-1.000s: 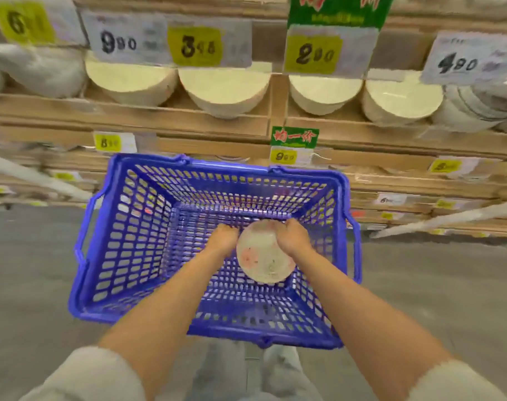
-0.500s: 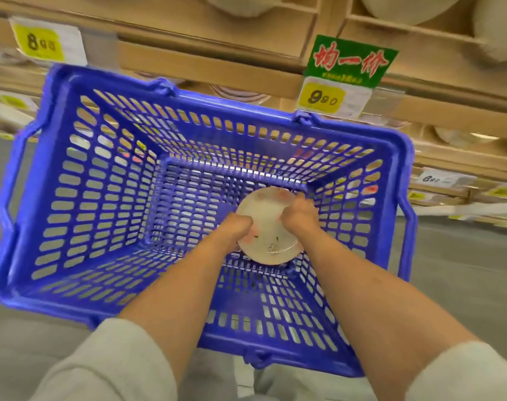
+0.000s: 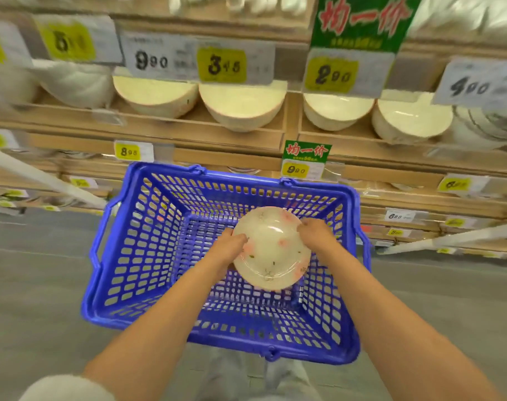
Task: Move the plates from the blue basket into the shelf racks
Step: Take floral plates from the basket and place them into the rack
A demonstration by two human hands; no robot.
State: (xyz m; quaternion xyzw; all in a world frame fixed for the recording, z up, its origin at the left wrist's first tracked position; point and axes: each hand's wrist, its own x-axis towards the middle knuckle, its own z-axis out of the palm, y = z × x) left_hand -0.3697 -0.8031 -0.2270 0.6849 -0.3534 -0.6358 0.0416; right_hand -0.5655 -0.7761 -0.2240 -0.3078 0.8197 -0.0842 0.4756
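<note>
Holding a cream plate [image 3: 272,253] with pink flower prints, the person has it face up over the right half of the blue basket [image 3: 142,256], inside its walls. It looks lifted off the basket's bottom, though how far cannot be told. The left hand [image 3: 232,244] grips the plate's left edge, fingers curled over the rim onto its face. The right hand [image 3: 313,233] pinches the far right edge in the same way. I see no other plate in the basket, though anything under this one would be hidden.

Beyond the basket's far rim stand the wooden shelf racks [image 3: 246,137]. Higher than the basket, rows of cream plates [image 3: 242,107] sit on edge in the racks beneath yellow price tags [image 3: 222,65]. A green sign [image 3: 306,151] hangs just past the far rim. Grey floor [image 3: 38,285] lies around the basket on both sides.

The step in hand seems to be lifting the plate out. To do it well:
- Keep both grips on opposite edges so the glazed plate cannot slip.
- Raise it straight up until it clears the right wall and the far rim.
- Only then carry it forward toward the racks.
- Tip it on edge near the rack, matching the stored rows, and set it in without knocking them.
</note>
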